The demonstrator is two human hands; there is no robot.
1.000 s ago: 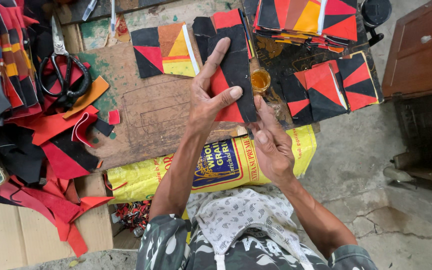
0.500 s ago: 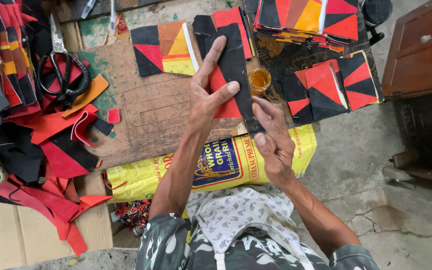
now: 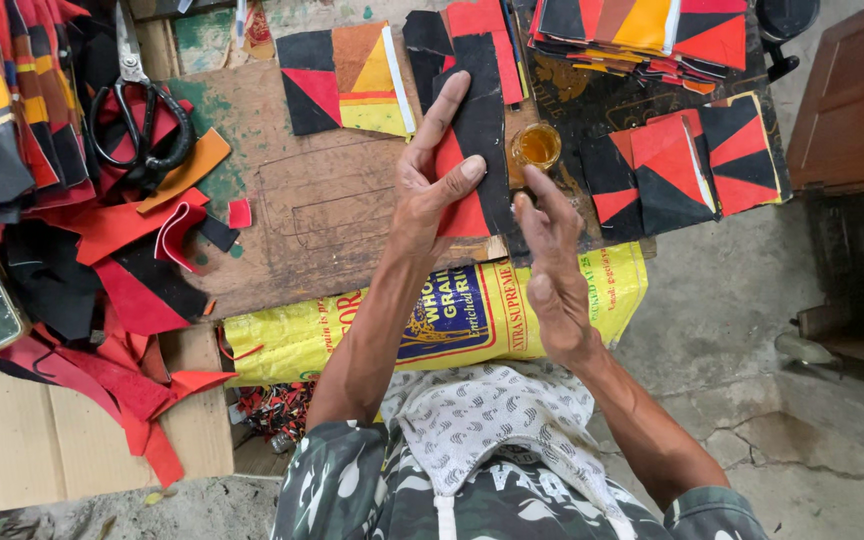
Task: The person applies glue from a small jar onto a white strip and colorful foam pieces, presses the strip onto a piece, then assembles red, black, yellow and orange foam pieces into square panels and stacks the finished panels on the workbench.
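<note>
The black-and-red stitched leather panel [image 3: 474,165] is lying flat on the wooden tabletop [image 3: 322,215]; my left hand [image 3: 432,180] is pinching it, my right hand [image 3: 550,255] hovering spread beside it, near the small glass glue jar [image 3: 536,146].

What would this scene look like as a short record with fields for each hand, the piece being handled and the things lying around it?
Left hand: left hand holds the black and red piece from below, thumb pressed on its face.
Right hand: right hand is raised beside the piece, fingers close to its lower edge, holding nothing.
Surface: worn wooden board over a yellow sack.
Nearby: small cup of amber liquid; black scissors to the left; patchwork stacks at the top; red and black scraps on the left.
</note>
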